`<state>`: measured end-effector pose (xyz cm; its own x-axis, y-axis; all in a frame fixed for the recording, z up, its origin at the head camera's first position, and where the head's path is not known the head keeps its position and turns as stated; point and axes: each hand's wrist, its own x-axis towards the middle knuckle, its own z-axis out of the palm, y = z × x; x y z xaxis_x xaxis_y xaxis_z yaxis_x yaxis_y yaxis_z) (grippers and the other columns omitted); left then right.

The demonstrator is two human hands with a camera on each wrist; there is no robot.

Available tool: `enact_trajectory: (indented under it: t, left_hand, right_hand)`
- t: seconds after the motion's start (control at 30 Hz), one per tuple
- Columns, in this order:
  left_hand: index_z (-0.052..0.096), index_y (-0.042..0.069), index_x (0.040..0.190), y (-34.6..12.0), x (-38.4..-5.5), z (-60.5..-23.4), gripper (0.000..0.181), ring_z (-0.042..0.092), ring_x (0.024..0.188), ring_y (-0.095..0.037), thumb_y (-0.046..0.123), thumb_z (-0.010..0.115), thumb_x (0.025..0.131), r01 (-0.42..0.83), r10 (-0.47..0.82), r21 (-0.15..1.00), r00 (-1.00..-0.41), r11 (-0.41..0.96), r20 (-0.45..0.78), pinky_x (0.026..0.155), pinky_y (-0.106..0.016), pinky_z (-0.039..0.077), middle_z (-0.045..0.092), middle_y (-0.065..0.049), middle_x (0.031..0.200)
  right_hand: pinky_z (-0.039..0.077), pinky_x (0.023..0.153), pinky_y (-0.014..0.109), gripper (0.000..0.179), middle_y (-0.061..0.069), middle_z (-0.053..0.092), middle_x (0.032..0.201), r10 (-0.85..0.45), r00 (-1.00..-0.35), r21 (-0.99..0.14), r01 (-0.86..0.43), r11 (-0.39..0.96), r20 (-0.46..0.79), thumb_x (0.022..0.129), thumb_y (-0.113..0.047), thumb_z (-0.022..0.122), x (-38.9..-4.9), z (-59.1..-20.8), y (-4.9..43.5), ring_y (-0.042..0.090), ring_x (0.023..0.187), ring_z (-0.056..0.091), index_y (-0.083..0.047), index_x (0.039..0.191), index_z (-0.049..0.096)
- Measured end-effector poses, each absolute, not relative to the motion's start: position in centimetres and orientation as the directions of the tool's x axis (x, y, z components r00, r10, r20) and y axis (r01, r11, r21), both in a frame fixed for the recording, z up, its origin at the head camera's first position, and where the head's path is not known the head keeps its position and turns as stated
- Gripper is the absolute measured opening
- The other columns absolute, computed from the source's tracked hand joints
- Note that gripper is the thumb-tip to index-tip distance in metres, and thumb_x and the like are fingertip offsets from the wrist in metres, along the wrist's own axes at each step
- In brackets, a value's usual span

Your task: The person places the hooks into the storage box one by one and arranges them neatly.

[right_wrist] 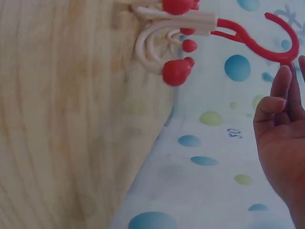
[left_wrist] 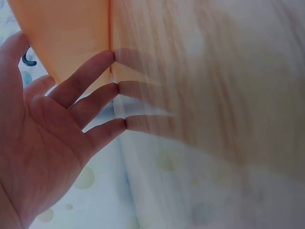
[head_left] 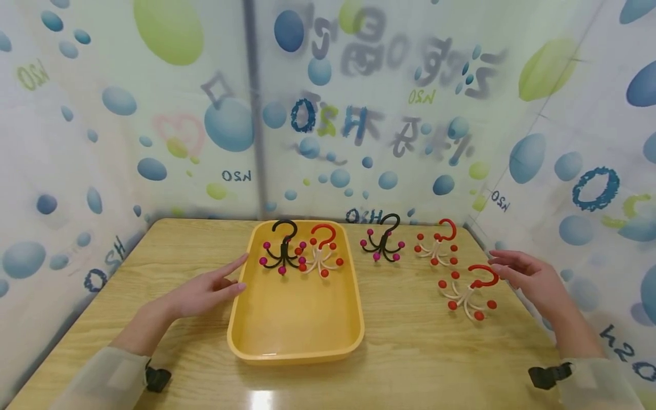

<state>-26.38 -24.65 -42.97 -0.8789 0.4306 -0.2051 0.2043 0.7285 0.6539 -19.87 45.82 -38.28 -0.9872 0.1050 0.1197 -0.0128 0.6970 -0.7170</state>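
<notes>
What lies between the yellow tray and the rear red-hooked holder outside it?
The head view shows a black-hooked holder with magenta tips between the tray and that red-hooked holder.

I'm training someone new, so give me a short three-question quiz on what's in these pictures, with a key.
1. How many hangers are inside the yellow tray?
2. True or false: every hanger outside the tray is black.
3. Which is the right grip closest to?
A) the tray
B) the black hanger outside the tray
C) the front red-hooked hanger

Key:
1. Two: a black hanger and a red-hooked hanger.
2. False: besides the second black hanger, the front red-hooked hanger and the rear red-hooked hanger are also outside.
3. C: its fingers are right by that hanger's red hook.
</notes>
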Motion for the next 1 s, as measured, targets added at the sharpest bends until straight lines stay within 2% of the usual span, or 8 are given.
enact_trajectory:
  t: [0.17,0.3,0.43,0.6,0.7,0.87,0.97,1.0]
  left_hand:
    - [0.017,0.035,0.178,-24.7,-26.5,-43.0,0.081,0.067,0.137,-0.039,0.059,0.057,0.111,0.221,0.442,0.659,-0.877,0.719,-0.188,0.119,-0.068,0.048,0.066,-0.023,0.152]
    - [0.016,0.032,0.178,-24.7,-26.4,-43.0,0.082,0.068,0.136,-0.040,0.059,0.056,0.111,0.244,0.464,0.668,-0.869,0.703,-0.171,0.119,-0.068,0.048,0.067,-0.024,0.150]
    - [0.017,0.034,0.178,-24.8,-26.5,-43.1,0.082,0.067,0.137,-0.040,0.061,0.056,0.111,0.239,0.457,0.665,-0.873,0.707,-0.172,0.120,-0.068,0.047,0.067,-0.023,0.151]
    - [0.017,0.034,0.178,-24.7,-26.3,-43.1,0.082,0.067,0.137,-0.040,0.061,0.055,0.111,0.229,0.445,0.660,-0.877,0.716,-0.178,0.119,-0.068,0.048,0.066,-0.024,0.152]
    - [0.017,0.032,0.178,-24.6,-26.2,-42.9,0.082,0.067,0.137,-0.040,0.060,0.056,0.111,0.234,0.451,0.661,-0.875,0.713,-0.177,0.118,-0.068,0.048,0.067,-0.024,0.151]
    - [0.017,0.033,0.178,-24.7,-26.2,-42.9,0.082,0.068,0.136,-0.039,0.060,0.057,0.111,0.239,0.461,0.667,-0.870,0.705,-0.176,0.118,-0.068,0.048,0.068,-0.024,0.150]
    - [0.016,0.036,0.178,-24.9,-26.3,-43.0,0.082,0.068,0.136,-0.040,0.063,0.055,0.110,0.245,0.468,0.671,-0.867,0.700,-0.172,0.118,-0.069,0.048,0.068,-0.024,0.149]
    - [0.016,0.036,0.178,-25.0,-26.3,-43.0,0.081,0.070,0.133,-0.040,0.063,0.054,0.111,0.268,0.478,0.657,-0.864,0.704,-0.159,0.114,-0.068,0.051,0.069,-0.025,0.147]
  right_hand:
    - [0.057,0.074,0.025,0.050,-0.038,0.068,0.111,0.074,-0.993,-0.732,-0.016,0.682,0.091,0.111,-0.039,0.066,-19.6,-39.5,46.9,0.008,0.093,0.068,-0.008,0.150,0.063]
    - [0.059,0.072,0.028,0.041,-0.025,0.075,0.105,0.068,-0.993,-0.751,-0.024,0.660,0.092,0.111,-0.039,0.068,-19.5,-40.2,47.3,0.018,0.089,0.071,-0.011,0.141,0.070]
    - [0.063,0.074,0.027,0.027,-0.019,0.078,0.102,0.050,-0.993,-0.794,-0.055,0.605,0.107,0.112,-0.031,0.067,-19.5,-40.8,47.4,0.013,0.088,0.075,-0.017,0.133,0.075]
    - [0.066,0.079,0.024,0.023,-0.023,0.079,0.106,0.017,-0.993,-0.837,-0.092,0.539,0.120,0.113,-0.022,0.064,-19.5,-41.1,47.4,0.009,0.090,0.079,-0.025,0.131,0.078]
    - [0.066,0.080,0.021,0.024,-0.025,0.079,0.106,0.017,-0.992,-0.845,-0.094,0.526,0.121,0.113,-0.021,0.064,-19.5,-41.2,47.3,0.007,0.090,0.079,-0.023,0.133,0.078]
    - [0.064,0.081,0.018,0.033,-0.026,0.079,0.106,0.042,-0.992,-0.841,-0.081,0.535,0.122,0.113,-0.024,0.065,-19.6,-41.0,46.5,0.006,0.091,0.080,-0.007,0.139,0.074]
    - [0.063,0.082,0.015,0.034,-0.025,0.079,0.104,0.048,-0.990,-0.835,-0.084,0.544,0.130,0.112,-0.026,0.066,-19.6,-40.5,45.7,0.003,0.091,0.079,-0.006,0.138,0.075]
    - [0.062,0.082,0.015,0.032,-0.024,0.079,0.103,0.048,-0.990,-0.832,-0.088,0.547,0.136,0.112,-0.026,0.066,-19.6,-40.3,45.5,0.003,0.090,0.079,-0.007,0.137,0.076]
